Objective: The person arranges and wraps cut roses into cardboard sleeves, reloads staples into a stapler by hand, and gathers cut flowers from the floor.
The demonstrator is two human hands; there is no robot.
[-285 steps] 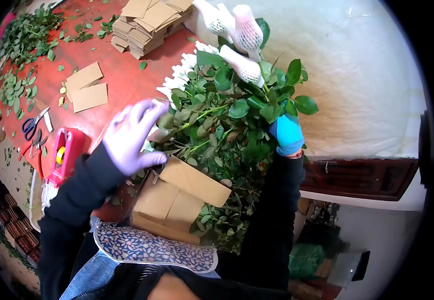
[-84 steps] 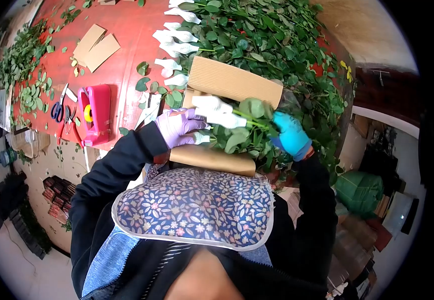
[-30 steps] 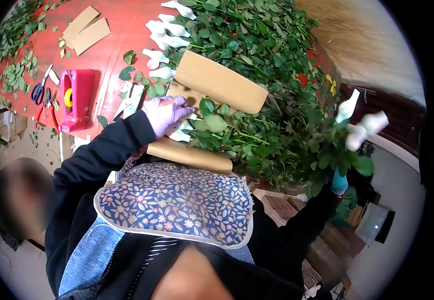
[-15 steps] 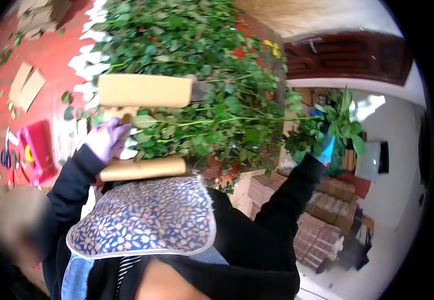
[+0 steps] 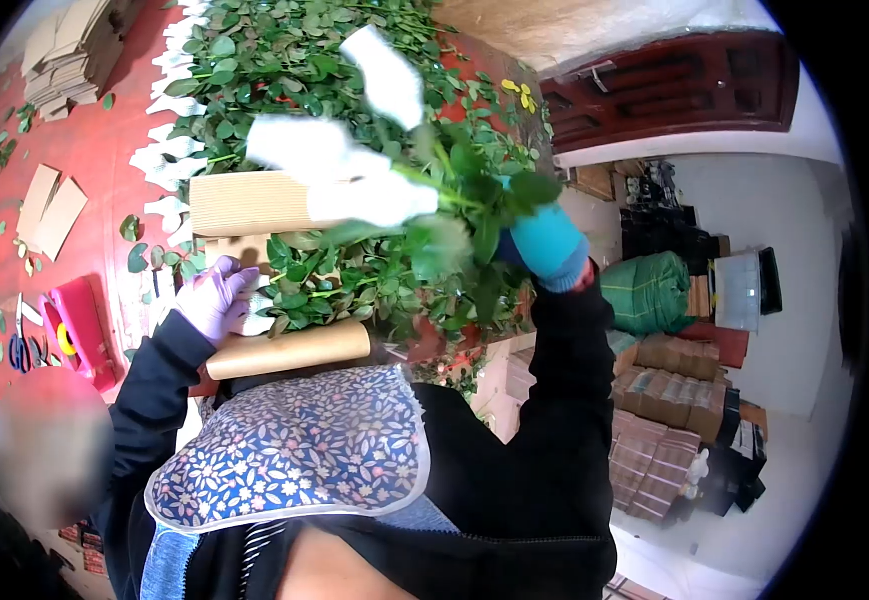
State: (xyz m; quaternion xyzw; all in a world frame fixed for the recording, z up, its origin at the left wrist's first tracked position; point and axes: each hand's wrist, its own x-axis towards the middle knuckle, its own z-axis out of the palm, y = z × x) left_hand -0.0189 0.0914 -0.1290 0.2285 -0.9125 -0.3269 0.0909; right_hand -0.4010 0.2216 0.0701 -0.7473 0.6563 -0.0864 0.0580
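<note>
A person in a dark jacket, seen from their own head height, wears a floral apron (image 5: 295, 450) nearest the viewer. Just beyond it, on the edge of a red table (image 5: 95, 150), lies an opened cardboard wrapper (image 5: 290, 350), its near side curved like a roll and its ribbed far flap raised. Leafy stems (image 5: 325, 290) lie between these 2 sides, with white netted heads at the left end.

The left hand (image 5: 213, 300), in a lilac glove, rests there with fingers bent over those heads; whether it grips them or only touches them cannot be told from this angle. The right hand (image 5: 550, 245), in a blue glove, is closed around a bunch of flowers (image 5: 385, 190), held above the right part of the wrapper. Its white netted heads point left and are blurred.

To the left on the table are a pink tape dispenser (image 5: 80, 330) with yellow tape, scissors (image 5: 20, 340) beside it, and 2 cardboard pieces (image 5: 50, 215) that overlap.

Farther on, a broad heap of greenery (image 5: 315, 60) spreads out, netted buds (image 5: 170, 160) lined along its left side. A cardboard stack (image 5: 75, 55) stands at the upper left. Off to the right are bundled cartons (image 5: 650, 460), a green bundle (image 5: 645, 290) and a dark red door (image 5: 670, 90).
</note>
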